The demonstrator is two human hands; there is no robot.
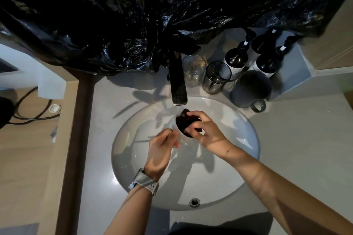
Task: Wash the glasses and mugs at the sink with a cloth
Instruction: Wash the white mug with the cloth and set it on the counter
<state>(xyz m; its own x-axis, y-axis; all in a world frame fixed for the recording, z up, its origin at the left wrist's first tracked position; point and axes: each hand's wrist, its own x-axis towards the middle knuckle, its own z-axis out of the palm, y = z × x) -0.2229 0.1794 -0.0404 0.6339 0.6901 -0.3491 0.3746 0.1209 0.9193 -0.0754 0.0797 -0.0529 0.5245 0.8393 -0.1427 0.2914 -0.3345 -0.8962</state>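
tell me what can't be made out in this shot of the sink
Head view:
- Mirror or wall behind the tap: covered by black plastic sheeting.
- White mug: inside hidden by dark cloth and right hand; handle by left hand.
- Pump bottle labels: too small.

Two glasses [193,70] [215,77], two mugs [250,88] [176,126] (one held), two pump bottles [236,61] [267,64].

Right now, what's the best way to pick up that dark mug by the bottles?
Probably by the dark mug's handle. It sticks out toward the sink, on the near side, so come from the front. Bottles crowd the back, a glass its left.
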